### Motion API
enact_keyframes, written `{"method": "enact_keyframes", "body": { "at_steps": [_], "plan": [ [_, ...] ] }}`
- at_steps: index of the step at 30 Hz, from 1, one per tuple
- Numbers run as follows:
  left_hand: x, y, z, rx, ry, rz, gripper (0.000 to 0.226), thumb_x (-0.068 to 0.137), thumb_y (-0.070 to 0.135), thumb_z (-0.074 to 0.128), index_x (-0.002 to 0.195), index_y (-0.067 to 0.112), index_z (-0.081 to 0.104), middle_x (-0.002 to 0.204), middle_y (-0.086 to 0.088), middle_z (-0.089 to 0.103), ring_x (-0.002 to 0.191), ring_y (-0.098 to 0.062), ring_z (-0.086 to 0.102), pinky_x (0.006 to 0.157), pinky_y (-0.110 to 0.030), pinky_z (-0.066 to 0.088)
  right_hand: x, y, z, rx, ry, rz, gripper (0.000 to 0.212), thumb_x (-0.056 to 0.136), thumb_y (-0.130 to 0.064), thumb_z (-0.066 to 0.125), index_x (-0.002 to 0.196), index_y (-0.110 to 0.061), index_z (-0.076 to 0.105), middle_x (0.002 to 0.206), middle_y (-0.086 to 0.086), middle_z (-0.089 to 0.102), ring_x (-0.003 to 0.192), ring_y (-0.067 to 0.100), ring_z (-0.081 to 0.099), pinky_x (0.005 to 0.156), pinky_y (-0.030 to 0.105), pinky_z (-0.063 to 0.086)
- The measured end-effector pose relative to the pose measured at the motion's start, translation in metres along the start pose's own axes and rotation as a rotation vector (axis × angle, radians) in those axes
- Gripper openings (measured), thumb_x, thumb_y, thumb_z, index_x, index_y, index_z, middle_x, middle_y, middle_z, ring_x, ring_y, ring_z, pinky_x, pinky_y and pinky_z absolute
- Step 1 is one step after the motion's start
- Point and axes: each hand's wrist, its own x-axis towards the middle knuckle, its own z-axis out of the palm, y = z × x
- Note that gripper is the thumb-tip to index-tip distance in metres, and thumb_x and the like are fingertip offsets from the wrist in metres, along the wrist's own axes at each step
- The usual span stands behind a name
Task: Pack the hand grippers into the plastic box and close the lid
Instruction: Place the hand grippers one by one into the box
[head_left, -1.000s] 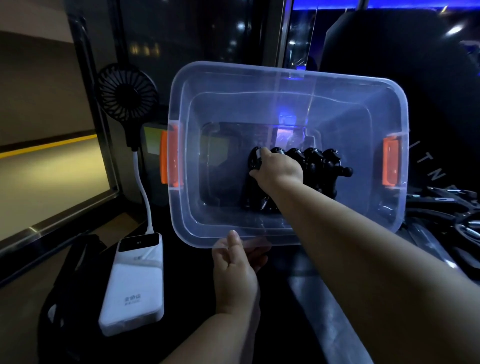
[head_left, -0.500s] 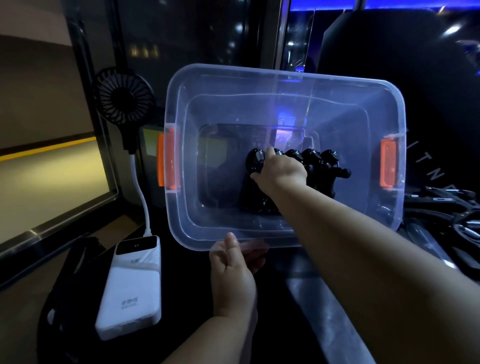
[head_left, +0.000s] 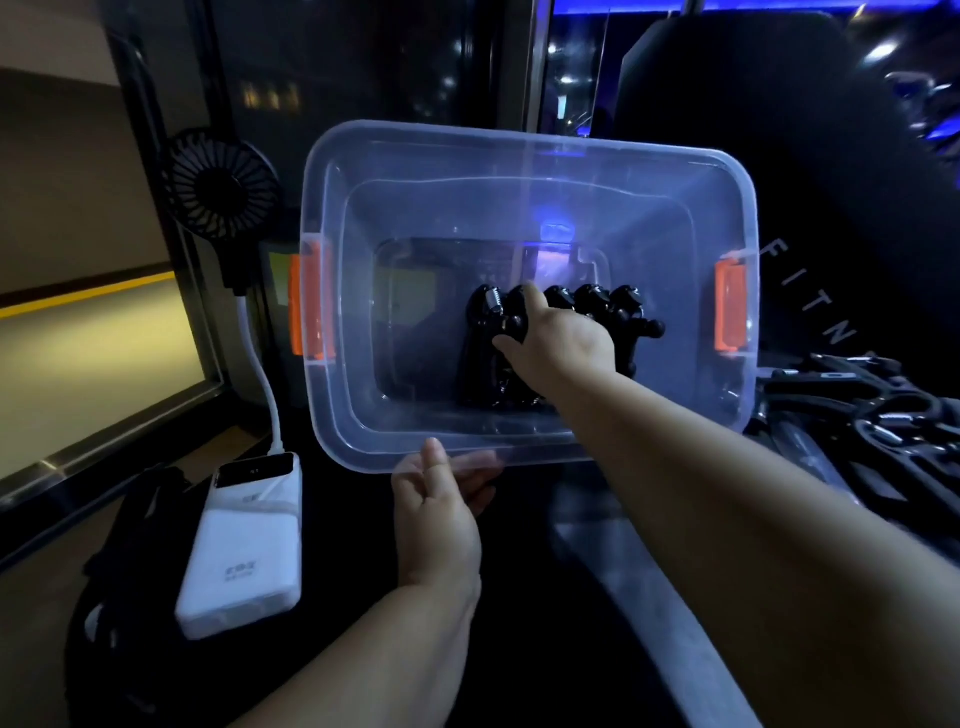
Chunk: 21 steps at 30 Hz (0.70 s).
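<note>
k: status?
me: right hand (head_left: 563, 340) is down in the plastic box (head_left: 519, 140), fingers curled round the hand grippers (head_left: 597, 304). they're a row standing side by side on the box floor, right of centre. left hand (head_left: 436, 514) pinches the near rim, thumb on top, fingers under. box is tipped toward me.
k: how do you finish this placement?
me: seat the end one flush against its neighbour, spring heads in line, handles the same way. let go only once it stands by itself.
k: tilt a problem?
me: could be. clear plastic looks slick, so the row may slide or topple. i'd level the box before releasing.
k: what's left?
me: loose grippers (head_left: 872, 415) piled outside, just right of the box. left part of the floor looks free, so i'd put a second row there. lid isn't on, and i can't pick it out in this light. orange latches (head_left: 730, 306) sit at both ends.
</note>
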Motion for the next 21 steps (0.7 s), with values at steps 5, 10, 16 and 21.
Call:
{"method": "enact_keyframes", "body": {
  "at_steps": [5, 10, 16, 21],
  "plan": [
    [0.002, -0.003, 0.000, -0.007, 0.016, -0.001, 0.027, 0.102, 0.036, 0.033, 0.104, 0.014, 0.047, 0.079, -0.006, 0.074, 0.077, -0.021, 0.071, 0.071, -0.031, 0.051, -0.027, 0.029, -0.008, 0.028, -0.041, 0.031, 0.065, 0.091, -0.057, 0.045, 0.144, -0.024, 0.026, 0.106, 0.006, 0.066, 0.098, 0.031, 0.062, 0.064, 0.033, 0.037],
    [0.001, -0.002, 0.001, 0.003, 0.024, 0.022, 0.018, 0.102, 0.035, 0.035, 0.094, 0.021, 0.044, 0.081, -0.005, 0.073, 0.071, -0.016, 0.069, 0.066, -0.028, 0.051, -0.056, 0.062, -0.019, 0.059, -0.041, 0.080, 0.063, 0.091, -0.056, 0.046, 0.143, -0.025, 0.028, 0.109, 0.009, 0.066, 0.102, 0.033, 0.060, 0.068, 0.034, 0.037],
    [0.001, -0.003, 0.001, 0.032, 0.007, 0.048, 0.022, 0.102, 0.035, 0.035, 0.095, 0.017, 0.044, 0.081, -0.004, 0.071, 0.060, -0.009, 0.067, 0.058, -0.023, 0.050, -0.094, 0.106, -0.035, 0.111, 0.070, 0.158, 0.056, 0.092, -0.055, 0.045, 0.138, -0.025, 0.036, 0.113, 0.007, 0.065, 0.106, 0.032, 0.059, 0.073, 0.036, 0.040],
    [-0.003, -0.002, 0.003, 0.044, 0.017, 0.053, 0.023, 0.103, 0.035, 0.034, 0.085, 0.022, 0.041, 0.080, -0.003, 0.069, 0.058, -0.007, 0.065, 0.058, -0.022, 0.049, -0.128, 0.158, -0.034, 0.150, 0.153, 0.268, 0.051, 0.090, -0.055, 0.047, 0.131, -0.026, 0.042, 0.107, 0.008, 0.065, 0.100, 0.033, 0.060, 0.075, 0.038, 0.045]
  ]
}}
